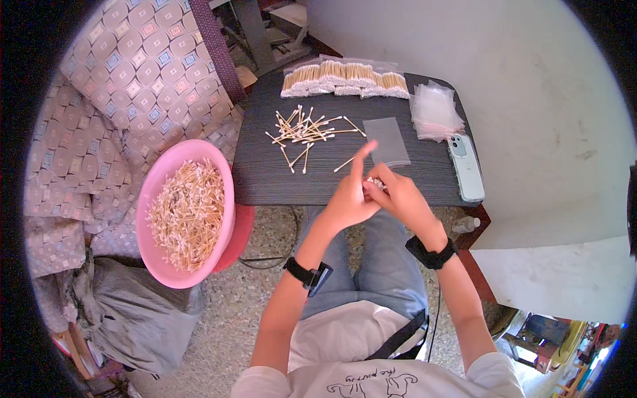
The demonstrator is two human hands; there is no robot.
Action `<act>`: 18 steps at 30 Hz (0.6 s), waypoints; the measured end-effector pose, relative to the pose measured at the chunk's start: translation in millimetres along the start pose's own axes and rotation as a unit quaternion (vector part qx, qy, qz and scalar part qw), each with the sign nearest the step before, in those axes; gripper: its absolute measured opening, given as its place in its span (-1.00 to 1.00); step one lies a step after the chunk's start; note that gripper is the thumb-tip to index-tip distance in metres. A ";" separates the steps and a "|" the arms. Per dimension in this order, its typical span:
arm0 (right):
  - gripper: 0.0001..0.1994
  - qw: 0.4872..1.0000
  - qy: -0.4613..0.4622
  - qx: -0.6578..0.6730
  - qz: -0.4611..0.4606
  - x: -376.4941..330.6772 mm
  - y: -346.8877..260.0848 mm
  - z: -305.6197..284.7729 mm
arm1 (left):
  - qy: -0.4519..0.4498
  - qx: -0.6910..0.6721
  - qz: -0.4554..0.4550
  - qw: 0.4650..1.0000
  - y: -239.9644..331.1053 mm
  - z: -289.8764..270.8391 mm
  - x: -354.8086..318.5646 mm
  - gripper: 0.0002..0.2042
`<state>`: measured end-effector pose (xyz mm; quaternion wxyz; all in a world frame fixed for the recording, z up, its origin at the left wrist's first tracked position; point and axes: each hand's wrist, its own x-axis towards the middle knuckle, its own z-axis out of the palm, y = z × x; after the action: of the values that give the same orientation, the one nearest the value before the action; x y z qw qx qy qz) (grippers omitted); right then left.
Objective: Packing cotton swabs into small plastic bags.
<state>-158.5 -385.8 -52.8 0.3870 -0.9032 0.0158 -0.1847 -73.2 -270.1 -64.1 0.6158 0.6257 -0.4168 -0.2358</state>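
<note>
My left hand (352, 199) and my right hand (406, 201) meet over the table's near edge. Between them is a bundle of cotton swabs (376, 182), mostly hidden by fingers, with white tips showing. The left index finger points up and away; its palm and other fingers close around the bundle. My right fingers wrap the bundle from the other side. Just beyond the hands lies a flat clear plastic bag (387, 141). Left of that bag, loose cotton swabs (305, 127) are scattered on the dark table (259, 182), and a single swab (344, 164) lies nearer my left hand.
Filled bags of swabs (345, 78) line the table's far edge. A stack of clear bags (435, 111) and a pale phone (466, 168) sit at the right. To the left, a pink basin (146, 229) full of swabs rests on a red stool (239, 242). A wall (531, 132) rises right.
</note>
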 end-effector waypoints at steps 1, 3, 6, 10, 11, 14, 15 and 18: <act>-0.80 1.000 0.000 -0.001 0.002 -3.2 2.5 -0.2 | -0.052 0.015 -0.035 0.998 1.8 0.4 -1.9 -0.16; -0.84 0.998 0.014 0.063 0.007 -5.4 -3.9 1.0 | -0.062 -0.057 -0.040 0.996 -1.7 -0.3 -9.2 -0.20; -0.87 0.997 0.068 0.044 0.007 -7.3 -14.7 3.1 | -0.074 -0.112 -0.058 0.989 -10.7 -2.9 -13.6 -0.25; -0.88 0.997 0.067 0.044 0.010 -10.7 -15.2 8.1 | -0.080 -0.077 -0.055 0.992 -9.4 -2.0 -16.1 -0.30; -0.88 0.996 0.074 0.045 0.012 -12.1 -13.8 10.5 | -0.080 -0.077 -0.055 0.992 -7.0 -0.9 -16.9 -0.30; -0.89 0.996 0.067 0.056 0.012 -11.8 -13.7 11.8 | -0.038 -0.038 -0.086 0.995 0.6 2.3 -21.5 -0.30; -0.89 0.996 0.052 0.066 0.011 -11.4 -15.1 11.2 | -0.037 -0.014 -0.045 0.998 3.0 3.2 -23.3 -0.29; -0.87 0.990 0.090 0.091 0.063 -15.1 -25.7 2.7 | -0.044 -0.080 -0.044 0.995 16.1 1.7 -26.0 -0.39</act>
<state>-174.6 -363.3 -41.2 0.4754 -0.8413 0.0903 -0.2409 -92.4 -248.2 -54.5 0.6340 0.5813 -0.3953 -0.3223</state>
